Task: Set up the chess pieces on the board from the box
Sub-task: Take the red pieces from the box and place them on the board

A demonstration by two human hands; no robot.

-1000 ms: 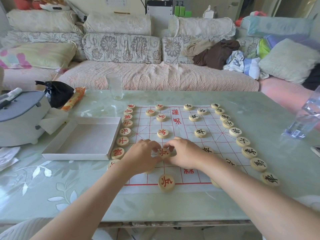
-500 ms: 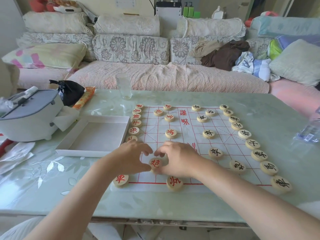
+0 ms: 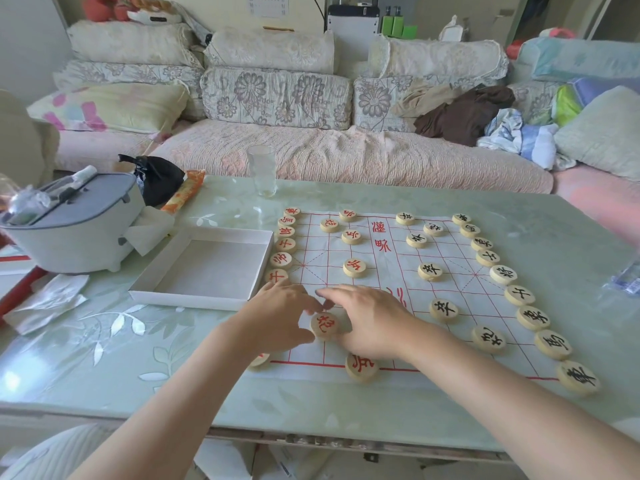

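Note:
A white paper board (image 3: 381, 271) with red lines lies on the table. Red-lettered wooden discs run down its left side and black-lettered discs (image 3: 519, 294) down its right. A red-lettered disc (image 3: 323, 325) lies flat near the board's near-left corner. My left hand (image 3: 277, 320) pinches its left edge with thumb and forefinger, and my right hand (image 3: 370, 323) presses on its right edge. Another red disc (image 3: 360, 367) sits on the near border line. A further red disc (image 3: 259, 360) is half hidden under my left wrist. The white box (image 3: 207, 268), left of the board, holds nothing.
A drinking glass (image 3: 263, 171) stands beyond the board. A grey appliance (image 3: 69, 223), a black bag (image 3: 159, 180) and crumpled tissue (image 3: 48, 303) fill the table's left side. A plastic bottle (image 3: 627, 282) is at the right edge. A sofa runs behind the table.
Both hands have shifted from a red disc further up the board to the one nearer the near-left corner. The camera view has swung slightly left.

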